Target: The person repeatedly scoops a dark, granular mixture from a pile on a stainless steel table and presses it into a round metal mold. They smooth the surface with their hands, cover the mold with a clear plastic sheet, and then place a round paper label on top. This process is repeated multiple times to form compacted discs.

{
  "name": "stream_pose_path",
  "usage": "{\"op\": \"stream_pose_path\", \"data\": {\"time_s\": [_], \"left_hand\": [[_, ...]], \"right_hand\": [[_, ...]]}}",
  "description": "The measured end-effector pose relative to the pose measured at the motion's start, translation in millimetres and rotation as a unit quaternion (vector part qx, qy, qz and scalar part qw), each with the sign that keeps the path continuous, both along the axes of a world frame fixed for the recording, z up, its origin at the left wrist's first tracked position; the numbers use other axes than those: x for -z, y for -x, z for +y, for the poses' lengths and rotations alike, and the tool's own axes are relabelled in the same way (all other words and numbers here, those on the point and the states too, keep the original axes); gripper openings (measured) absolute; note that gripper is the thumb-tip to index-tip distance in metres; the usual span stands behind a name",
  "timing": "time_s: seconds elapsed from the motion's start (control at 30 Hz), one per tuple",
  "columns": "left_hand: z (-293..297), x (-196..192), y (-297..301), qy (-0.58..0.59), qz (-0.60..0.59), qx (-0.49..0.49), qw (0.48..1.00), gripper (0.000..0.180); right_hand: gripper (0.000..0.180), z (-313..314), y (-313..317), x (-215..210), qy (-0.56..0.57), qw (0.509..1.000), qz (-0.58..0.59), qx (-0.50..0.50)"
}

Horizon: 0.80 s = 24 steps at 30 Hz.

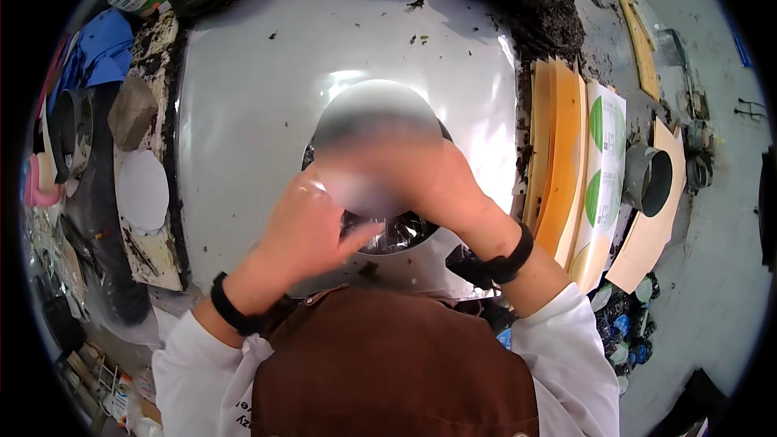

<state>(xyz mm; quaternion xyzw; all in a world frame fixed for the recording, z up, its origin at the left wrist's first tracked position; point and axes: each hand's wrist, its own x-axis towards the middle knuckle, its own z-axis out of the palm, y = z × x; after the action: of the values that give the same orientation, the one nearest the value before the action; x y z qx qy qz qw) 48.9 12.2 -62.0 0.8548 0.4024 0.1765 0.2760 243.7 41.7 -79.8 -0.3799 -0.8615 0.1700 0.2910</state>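
A round thing with a pale, shiny upper part (380,95) rests on the grey sheet-covered work surface (235,137). Glossy black material (396,236) shows along its near side. My left hand (303,222) is at its left edge, thumb stretched out over the black material and apart from the other fingers. From the right, my right hand (445,186) reaches over the middle. A blurred patch smears its fingers and the centre of the round thing, so I cannot make out what they touch. Both wrists wear black bands.
Dark, rough lumpy material (530,0) lines the far edge, and dark crumbs dot the sheet. To the right lie orange-brown sheets (554,146), a white-green package (603,170) and a grey ring (647,180). On the left are a white disc (142,192), a stone-like block (132,113) and blue cloth (104,44).
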Motion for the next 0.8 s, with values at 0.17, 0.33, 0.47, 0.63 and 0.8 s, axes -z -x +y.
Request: {"op": "stream_pose_path", "data": {"time_s": [0.17, 0.33, 0.47, 0.63, 0.8], "left_hand": [[-12, 25, -13, -0.103, 0.027, -0.047, 0.993, 0.069], [-12, 27, -17, -0.09, 0.099, -0.085, 0.987, 0.059], [-11, 21, -37, -0.088, 0.152, -0.056, 0.983, 0.047], [-10, 27, -35, -0.13, 0.185, -0.072, 0.971, 0.042], [-11, 22, -44, -0.127, 0.189, -0.061, 0.972, 0.04]], "right_hand": [[0.024, -3, 10, 14, -0.099, 0.98, -0.172, -0.037], [0.024, -13, -8, -19, 0.061, 0.991, -0.112, -0.05], [0.03, -59, -11, 9, -0.008, 0.981, -0.186, 0.046], [0.031, -69, -47, -44, 0.228, 0.964, -0.088, 0.108], [0.036, -117, -271, 21, 0.083, 0.746, -0.426, 0.506]]}}
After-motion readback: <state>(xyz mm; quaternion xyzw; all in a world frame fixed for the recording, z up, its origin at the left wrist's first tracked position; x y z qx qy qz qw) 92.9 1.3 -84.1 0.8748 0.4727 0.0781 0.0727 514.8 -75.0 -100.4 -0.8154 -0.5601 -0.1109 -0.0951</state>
